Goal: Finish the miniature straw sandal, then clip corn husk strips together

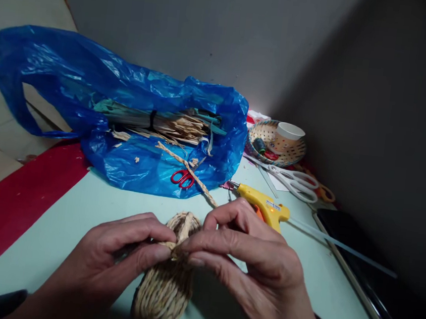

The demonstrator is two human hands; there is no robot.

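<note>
A small woven straw piece [164, 289], oval and braided, lies on the pale green table between my hands. My left hand [119, 251] pinches its upper edge with thumb and forefinger. My right hand [248, 257] pinches the same spot from the other side, fingers closed on the braid. A braided straw strand [189, 169] runs from the piece up toward the blue bag.
A crumpled blue plastic bag [135, 100] full of straw strips lies at the back, with small red scissors [181, 177] on it. A yellow glue gun [265, 206] lies right of my hands. White scissors [296, 181], a small basket [275, 142] with a cup, and a dark tablet [368, 277] are at right.
</note>
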